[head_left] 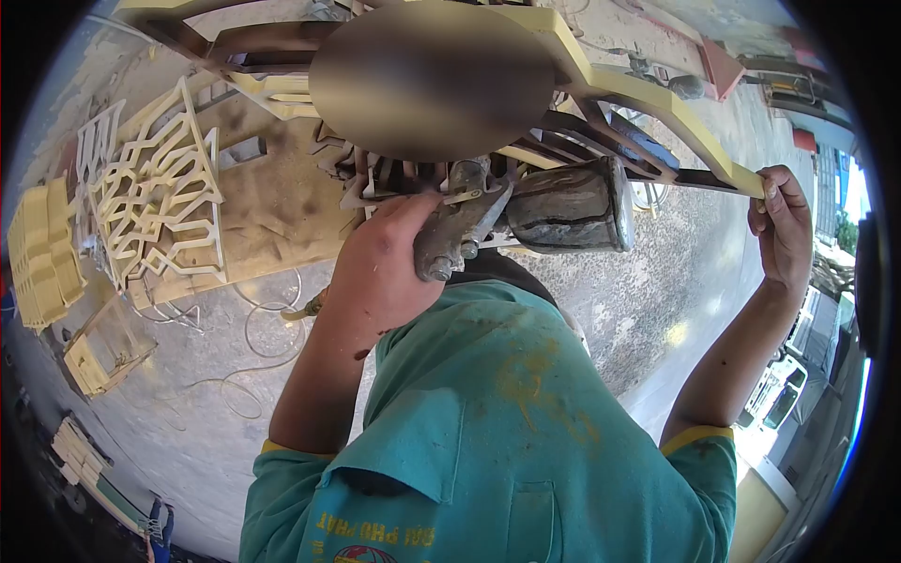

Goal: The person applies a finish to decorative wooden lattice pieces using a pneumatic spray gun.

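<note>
My left hand (389, 258) is wrapped around a paint spray gun (460, 225), which is grey and crusted with paint. Its metal cup (568, 208), streaked with dark drips, points to the right. At the right, the fingers of my right hand (784, 220) pinch the end of a cream-painted frame (690, 122). Bent bars of this frame arch across the top of the view, with dark brown coating on their inner faces. A blurred oval hides the frame's middle. Behind the spray gun, part of a dark lattice shows.
Cream lattice panels (164, 202) lie at the left on a paint-stained board (272, 202). Thin hoses (272, 328) curl over the concrete floor (235, 413). Stacked cream parts (45, 253) stand at the far left. A red metal piece (721, 68) is at upper right.
</note>
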A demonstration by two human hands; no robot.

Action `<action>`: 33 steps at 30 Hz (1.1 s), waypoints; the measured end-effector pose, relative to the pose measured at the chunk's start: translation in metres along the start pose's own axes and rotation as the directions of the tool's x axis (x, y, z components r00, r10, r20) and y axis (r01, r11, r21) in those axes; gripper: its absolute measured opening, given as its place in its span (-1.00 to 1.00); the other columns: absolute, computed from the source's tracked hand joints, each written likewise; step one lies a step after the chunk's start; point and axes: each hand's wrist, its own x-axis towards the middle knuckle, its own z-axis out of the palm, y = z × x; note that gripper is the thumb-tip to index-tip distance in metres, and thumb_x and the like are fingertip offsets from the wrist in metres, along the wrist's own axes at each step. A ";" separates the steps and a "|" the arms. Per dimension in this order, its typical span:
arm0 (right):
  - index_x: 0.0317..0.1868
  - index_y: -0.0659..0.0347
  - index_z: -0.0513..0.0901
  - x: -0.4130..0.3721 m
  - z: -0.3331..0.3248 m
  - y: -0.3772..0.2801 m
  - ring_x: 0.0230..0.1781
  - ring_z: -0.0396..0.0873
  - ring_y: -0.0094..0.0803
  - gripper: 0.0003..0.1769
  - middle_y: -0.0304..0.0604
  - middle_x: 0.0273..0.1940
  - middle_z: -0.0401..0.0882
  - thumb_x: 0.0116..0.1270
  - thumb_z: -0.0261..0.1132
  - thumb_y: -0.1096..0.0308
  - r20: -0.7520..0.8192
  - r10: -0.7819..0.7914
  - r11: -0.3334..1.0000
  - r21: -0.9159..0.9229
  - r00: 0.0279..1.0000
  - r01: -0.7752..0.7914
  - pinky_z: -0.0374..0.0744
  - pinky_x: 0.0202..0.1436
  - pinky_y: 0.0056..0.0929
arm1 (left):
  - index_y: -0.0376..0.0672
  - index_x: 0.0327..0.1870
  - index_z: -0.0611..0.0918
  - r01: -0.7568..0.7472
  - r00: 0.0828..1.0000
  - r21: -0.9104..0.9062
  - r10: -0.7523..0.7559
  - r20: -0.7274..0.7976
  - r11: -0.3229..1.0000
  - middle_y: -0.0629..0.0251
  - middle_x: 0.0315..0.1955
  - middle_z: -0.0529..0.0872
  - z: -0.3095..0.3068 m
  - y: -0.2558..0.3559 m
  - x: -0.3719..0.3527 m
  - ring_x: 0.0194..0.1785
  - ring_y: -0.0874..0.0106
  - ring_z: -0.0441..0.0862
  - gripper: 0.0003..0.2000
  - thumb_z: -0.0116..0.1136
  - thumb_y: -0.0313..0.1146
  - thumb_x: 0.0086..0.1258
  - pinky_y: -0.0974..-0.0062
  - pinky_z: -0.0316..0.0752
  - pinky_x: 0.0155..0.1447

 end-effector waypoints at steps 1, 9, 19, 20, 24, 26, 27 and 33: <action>-0.07 0.21 0.57 0.000 -0.001 0.000 -0.55 0.26 -0.68 -0.79 -0.36 -0.44 0.41 0.43 0.21 0.27 0.010 0.004 1.000 -0.003 1.000 -0.004 0.25 -0.51 -0.72 | -0.27 0.01 0.57 0.001 1.000 0.002 -0.001 0.001 1.000 -0.04 -0.16 0.66 0.000 0.000 0.000 -0.09 0.03 0.64 -0.55 0.27 -0.54 -0.01 0.29 0.53 -0.03; -0.14 0.27 0.59 -0.003 0.006 -0.005 -0.58 0.24 -0.69 -0.77 -0.37 -0.51 0.39 0.39 0.25 0.25 -0.025 0.001 1.000 -0.015 1.000 -0.002 0.22 -0.52 -0.73 | -0.29 0.00 0.56 0.001 1.000 0.016 -0.001 -0.017 1.000 -0.03 -0.18 0.65 -0.013 0.001 -0.003 -0.11 0.04 0.64 -0.54 0.30 -0.54 -0.04 0.32 0.53 -0.05; -0.08 0.23 0.56 0.000 -0.002 -0.002 -0.57 0.25 -0.68 -0.80 -0.37 -0.47 0.39 0.44 0.19 0.28 0.029 0.007 1.000 -0.012 1.000 -0.007 0.24 -0.52 -0.71 | -0.29 0.00 0.56 0.014 1.000 0.028 -0.015 0.016 1.000 -0.03 -0.16 0.65 -0.013 0.001 -0.005 -0.10 0.03 0.63 -0.53 0.29 -0.54 -0.05 0.30 0.52 -0.03; -0.10 0.24 0.57 0.000 -0.001 -0.002 -0.57 0.25 -0.69 -0.80 -0.37 -0.48 0.39 0.43 0.21 0.28 0.015 0.003 1.000 -0.010 1.000 -0.003 0.24 -0.52 -0.72 | -0.29 0.00 0.56 0.005 1.000 0.024 -0.006 0.004 1.000 -0.03 -0.16 0.65 -0.011 0.001 -0.005 -0.10 0.03 0.63 -0.53 0.30 -0.53 -0.05 0.30 0.52 -0.04; -0.14 0.26 0.59 -0.001 0.005 -0.004 -0.59 0.24 -0.70 -0.80 -0.38 -0.51 0.40 0.41 0.23 0.28 -0.017 0.000 1.000 -0.008 1.000 0.000 0.22 -0.53 -0.74 | -0.29 0.00 0.56 0.006 1.000 0.015 -0.006 -0.003 1.000 -0.03 -0.17 0.65 -0.008 -0.001 -0.004 -0.09 0.02 0.63 -0.53 0.30 -0.53 -0.05 0.30 0.52 -0.04; -0.14 0.26 0.59 -0.002 0.005 -0.004 -0.59 0.24 -0.70 -0.80 -0.38 -0.51 0.40 0.41 0.23 0.28 -0.017 0.003 1.000 -0.007 1.000 -0.003 0.23 -0.52 -0.74 | -0.29 0.00 0.56 0.021 1.000 0.013 -0.021 0.003 1.000 -0.04 -0.17 0.65 -0.012 0.000 -0.004 -0.09 0.02 0.63 -0.53 0.30 -0.53 -0.05 0.30 0.52 -0.04; -0.14 0.26 0.59 -0.002 0.005 -0.004 -0.59 0.25 -0.70 -0.80 -0.38 -0.50 0.40 0.41 0.23 0.28 -0.015 0.002 1.000 -0.004 1.000 -0.002 0.23 -0.52 -0.74 | -0.29 0.00 0.56 0.026 1.000 0.013 -0.026 0.001 1.000 -0.04 -0.17 0.65 -0.014 0.001 -0.004 -0.09 0.02 0.63 -0.53 0.30 -0.53 -0.05 0.30 0.52 -0.04; -0.13 0.25 0.59 -0.003 0.006 -0.003 -0.58 0.25 -0.70 -0.79 -0.38 -0.50 0.41 0.40 0.24 0.27 -0.034 0.006 1.000 0.004 0.999 -0.005 0.24 -0.52 -0.74 | -0.29 0.02 0.55 0.020 0.999 0.043 -0.019 -0.031 0.999 -0.04 -0.16 0.65 -0.023 -0.002 -0.008 -0.09 0.03 0.63 -0.51 0.30 -0.54 -0.05 0.29 0.52 -0.03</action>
